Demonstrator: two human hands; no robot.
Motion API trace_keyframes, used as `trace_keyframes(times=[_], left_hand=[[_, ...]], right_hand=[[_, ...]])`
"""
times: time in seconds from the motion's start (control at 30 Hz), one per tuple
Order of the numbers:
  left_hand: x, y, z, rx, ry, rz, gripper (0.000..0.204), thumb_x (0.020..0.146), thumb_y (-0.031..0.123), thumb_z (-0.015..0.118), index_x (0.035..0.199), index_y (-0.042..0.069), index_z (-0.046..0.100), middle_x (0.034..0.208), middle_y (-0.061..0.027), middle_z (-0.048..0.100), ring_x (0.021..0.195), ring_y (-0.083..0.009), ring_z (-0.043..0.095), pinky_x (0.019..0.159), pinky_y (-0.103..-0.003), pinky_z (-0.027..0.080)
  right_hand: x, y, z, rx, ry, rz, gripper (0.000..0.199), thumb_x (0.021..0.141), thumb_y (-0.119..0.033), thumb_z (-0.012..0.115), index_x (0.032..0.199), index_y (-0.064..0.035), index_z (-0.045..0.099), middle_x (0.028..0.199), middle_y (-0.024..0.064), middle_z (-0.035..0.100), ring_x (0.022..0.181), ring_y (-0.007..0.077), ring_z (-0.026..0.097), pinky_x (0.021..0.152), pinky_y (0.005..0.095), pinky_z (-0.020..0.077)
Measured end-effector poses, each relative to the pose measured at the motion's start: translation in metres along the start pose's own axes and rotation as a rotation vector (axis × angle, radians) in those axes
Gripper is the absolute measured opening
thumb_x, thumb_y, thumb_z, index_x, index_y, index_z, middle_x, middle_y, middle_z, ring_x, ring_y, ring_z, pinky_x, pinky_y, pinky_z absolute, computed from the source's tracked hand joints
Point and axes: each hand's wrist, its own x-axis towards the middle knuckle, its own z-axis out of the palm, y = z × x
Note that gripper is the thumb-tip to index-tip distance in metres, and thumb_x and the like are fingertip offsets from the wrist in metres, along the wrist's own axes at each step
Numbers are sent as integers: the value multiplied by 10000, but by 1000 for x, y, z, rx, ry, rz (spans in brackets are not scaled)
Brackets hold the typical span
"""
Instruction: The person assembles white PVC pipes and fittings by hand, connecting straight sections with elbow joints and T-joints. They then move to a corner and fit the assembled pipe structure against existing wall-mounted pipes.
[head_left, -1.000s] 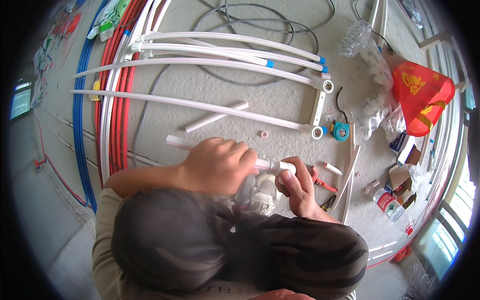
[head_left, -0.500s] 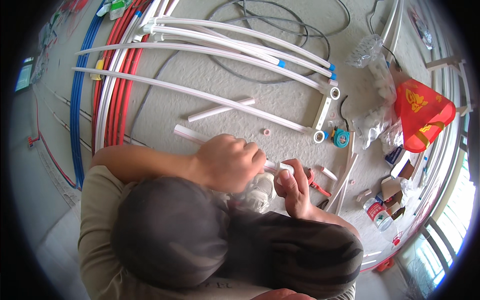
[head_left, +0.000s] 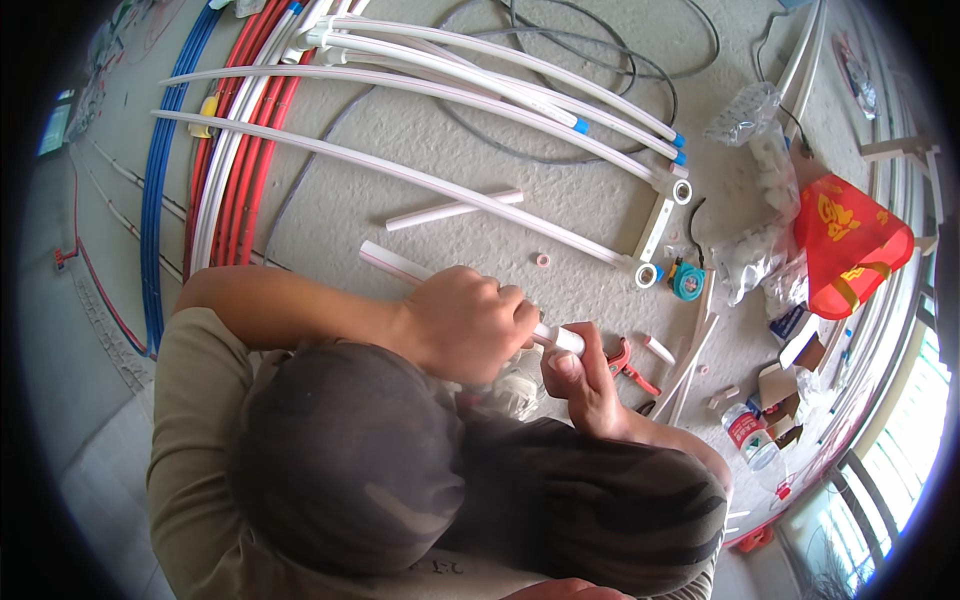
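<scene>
My left hand (head_left: pixel 474 325) is closed around a white plastic pipe (head_left: pixel 392 264) with a pink stripe. The pipe slants from upper left down to the right, passing under my fingers. Close by on the right, my right hand (head_left: pixel 583 385) grips a short white pipe fitting (head_left: pixel 568 342) at the pipe's right end, thumb and fingers pressed on it. Whether the pipe is fully seated in the fitting cannot be told. Both hands are held above my bent knees (head_left: pixel 345 455).
Several white pipes (head_left: pixel 400 172) lie ahead, two meeting a flat white bracket (head_left: pixel 655 228). Red pipe cutters (head_left: pixel 632 367), a teal tape measure (head_left: pixel 687 281), a bottle (head_left: pixel 748 436) and a red bag (head_left: pixel 850 240) lie rightward. Blue pipes (head_left: pixel 165 190) run along the left.
The view has shifted slightly. My right hand has turned a little, so more of the white fitting shows. Both hands keep their grip.
</scene>
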Motion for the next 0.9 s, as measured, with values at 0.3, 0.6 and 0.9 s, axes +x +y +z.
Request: trace_keyframes(times=[0.3,0.6,0.9], left_hand=[[3,3,-13,3,6,-18,214,853,226,710,797,31,642,721,-130,643,609,-278,685,549,-390,550],[58,-7,-105,-399,1495,254,807,752,492,910,1324,55,545,1340,-99,548,1220,-276,561,1076,-462,442],[65,-3,-114,-1799,599,302,484,991,555,624,810,135,468,769,-28,471,681,-192,463,641,-392,409]], right_hand=[[2,-1,1,101,-91,-8,460,1090,-392,528,1338,-52,341,903,14,463,733,76,380,652,254,363],[46,-51,11,159,-24,-716,411,1083,-360,547,1289,-59,358,866,77,525,696,109,436,622,282,389],[53,-43,44,-119,145,-1012,307,1077,-188,456,1261,39,361,812,104,538,651,119,448,573,295,390]])
